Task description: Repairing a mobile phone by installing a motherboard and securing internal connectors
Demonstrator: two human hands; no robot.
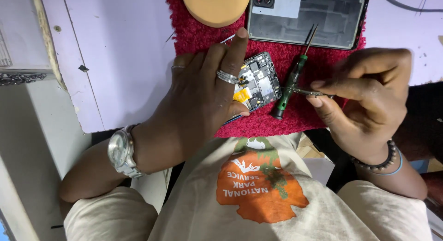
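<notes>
Metal tweezers (308, 91) sit pinched in the right hand (364, 95), thumb and forefinger pressed together on them, tips aimed toward the opened phone (258, 81). Left hand (203, 100) lies spread flat over that phone's lower half, probably pinning it so it won't slide on the red fuzzy mat (277, 116). Green-handled screwdriver (290, 86) lies just beside the board, close for grabbing. Removed back cover (307, 17) and a tan round pad (216, 8) sit further up the pale worktop (124, 56).
</notes>
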